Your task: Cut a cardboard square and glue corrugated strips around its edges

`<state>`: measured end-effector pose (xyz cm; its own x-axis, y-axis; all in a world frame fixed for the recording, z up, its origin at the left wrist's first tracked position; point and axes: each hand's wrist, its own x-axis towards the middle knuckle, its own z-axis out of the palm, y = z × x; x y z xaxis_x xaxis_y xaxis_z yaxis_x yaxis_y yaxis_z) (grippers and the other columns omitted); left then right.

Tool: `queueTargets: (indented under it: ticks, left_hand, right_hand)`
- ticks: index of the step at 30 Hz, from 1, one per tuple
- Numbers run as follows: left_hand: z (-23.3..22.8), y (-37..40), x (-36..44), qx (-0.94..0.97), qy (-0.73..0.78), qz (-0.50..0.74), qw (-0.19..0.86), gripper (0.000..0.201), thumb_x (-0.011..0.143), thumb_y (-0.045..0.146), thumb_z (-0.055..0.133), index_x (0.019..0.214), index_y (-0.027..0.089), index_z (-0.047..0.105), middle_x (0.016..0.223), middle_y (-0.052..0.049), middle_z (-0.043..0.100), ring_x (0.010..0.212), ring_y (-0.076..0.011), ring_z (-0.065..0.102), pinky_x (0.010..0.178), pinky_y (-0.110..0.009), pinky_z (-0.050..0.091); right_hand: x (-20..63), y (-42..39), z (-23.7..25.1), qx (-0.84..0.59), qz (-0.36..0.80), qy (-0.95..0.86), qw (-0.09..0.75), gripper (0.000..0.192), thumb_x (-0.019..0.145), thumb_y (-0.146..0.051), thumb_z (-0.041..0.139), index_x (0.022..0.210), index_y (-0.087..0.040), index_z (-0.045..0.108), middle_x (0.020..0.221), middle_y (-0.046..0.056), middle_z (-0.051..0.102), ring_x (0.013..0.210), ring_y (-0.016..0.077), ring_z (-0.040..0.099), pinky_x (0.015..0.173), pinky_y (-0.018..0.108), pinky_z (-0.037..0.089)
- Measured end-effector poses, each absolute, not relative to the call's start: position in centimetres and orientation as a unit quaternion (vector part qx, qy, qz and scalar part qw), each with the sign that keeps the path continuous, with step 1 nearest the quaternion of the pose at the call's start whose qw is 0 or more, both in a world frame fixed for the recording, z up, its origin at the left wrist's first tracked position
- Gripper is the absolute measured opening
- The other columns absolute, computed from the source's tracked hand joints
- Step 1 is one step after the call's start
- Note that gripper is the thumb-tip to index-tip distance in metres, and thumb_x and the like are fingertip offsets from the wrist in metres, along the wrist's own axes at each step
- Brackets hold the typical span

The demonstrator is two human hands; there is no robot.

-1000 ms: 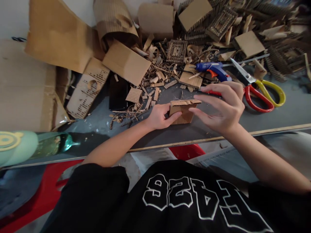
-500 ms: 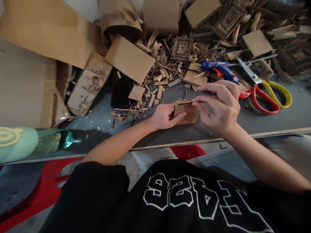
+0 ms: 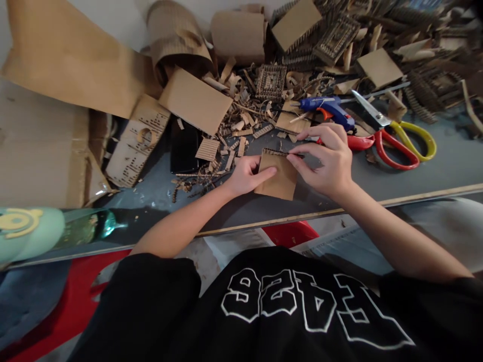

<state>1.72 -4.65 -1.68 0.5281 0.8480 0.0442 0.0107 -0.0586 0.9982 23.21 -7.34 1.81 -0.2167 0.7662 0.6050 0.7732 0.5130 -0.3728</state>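
Both hands, left (image 3: 245,176) and right (image 3: 328,161), pinching card (image 3: 273,176) at frame centre on bench (image 3: 433,173); shirt (image 3: 302,306) lettering upside down, unclear.

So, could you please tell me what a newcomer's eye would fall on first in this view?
Probably the two hands at the middle of the grey table: the left hand and right hand hold a small cardboard square between them. Just right of them lie scissors with red and yellow handles and a blue glue gun. Behind, a heap of cardboard scraps covers the far side.
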Motion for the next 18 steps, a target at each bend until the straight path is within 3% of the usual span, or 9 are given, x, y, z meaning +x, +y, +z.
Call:
queueTargets:
  ticks: [3, 6, 9, 11, 15, 18]
  left_hand:
    - [-1.6, -4.3, 1.6, 0.595, 0.357, 0.365, 0.62, 0.055, 0.069, 0.069, 0.077, 0.076, 0.015, 0.065, 0.069, -0.002, 0.068, 0.058, -0.011, 0.059, 0.054, -0.021, 0.046]
    - [-1.2, -4.3, 1.5, 0.637, 0.37, 0.339, 0.585, 0.056, 0.073, 0.072, 0.07, 0.071, 0.016, 0.062, 0.064, -0.001, 0.063, 0.055, -0.0106, 0.053, 0.05, -0.022, 0.04]
    - [-0.9, -4.6, 1.6, 0.751, 0.435, 0.288, 0.404, 0.056, 0.082, 0.067, 0.063, 0.058, 0.018, 0.052, 0.053, 0.002, 0.05, 0.05, -0.0096, 0.044, 0.05, -0.024, 0.031]
    - [-1.0, -4.8, 1.9, 0.796, 0.484, 0.238, 0.274, 0.054, 0.085, 0.064, 0.065, 0.061, 0.018, 0.053, 0.052, 0.003, 0.049, 0.05, -0.0104, 0.044, 0.051, -0.025, 0.028]
    - [-0.4, -4.7, 2.2, 0.837, 0.502, 0.162, 0.143, 0.042, 0.092, 0.056, 0.064, 0.098, 0.015, 0.067, 0.085, -0.007, 0.071, 0.078, -0.0203, 0.067, 0.066, -0.028, 0.047]
    - [1.1, -3.5, 1.7, 0.832, 0.529, 0.155, 0.06, 0.045, 0.096, 0.051, 0.058, 0.113, 0.01, 0.067, 0.112, -0.017, 0.069, 0.106, -0.0297, 0.068, 0.09, -0.038, 0.054]
  right_hand:
    - [23.0, -8.0, 1.3, -0.481, 0.008, -0.788, 0.385, 0.023, 0.093, -0.037, 0.061, 0.108, -0.023, 0.072, 0.107, 0.008, 0.071, 0.102, 0.0243, 0.064, 0.094, 0.043, 0.05]
    - [23.1, -8.9, 1.0, -0.49, -0.002, -0.789, 0.37, 0.027, 0.095, -0.035, 0.057, 0.114, -0.021, 0.07, 0.101, 0.007, 0.072, 0.091, 0.0208, 0.066, 0.089, 0.038, 0.051]
    - [23.6, -9.6, 0.6, -0.527, -0.012, -0.786, 0.323, 0.034, 0.093, -0.041, 0.06, 0.118, -0.018, 0.068, 0.092, 0.006, 0.073, 0.084, 0.0196, 0.066, 0.082, 0.033, 0.051]
    - [23.7, -9.9, 0.3, -0.576, -0.012, -0.775, 0.259, 0.041, 0.091, -0.044, 0.061, 0.121, -0.017, 0.066, 0.09, 0.005, 0.073, 0.084, 0.0208, 0.067, 0.073, 0.032, 0.047]
    - [23.8, -10.1, 0.3, -0.645, 0.026, -0.75, 0.144, 0.041, 0.093, -0.045, 0.056, 0.124, -0.02, 0.065, 0.086, 0.004, 0.074, 0.085, 0.0218, 0.069, 0.062, 0.028, 0.036]
    - [23.8, -10.1, 0.6, -0.672, 0.051, -0.73, 0.113, 0.054, 0.092, -0.046, 0.055, 0.14, -0.022, 0.055, 0.079, 0.0, 0.073, 0.076, 0.0203, 0.069, 0.058, 0.027, 0.028]
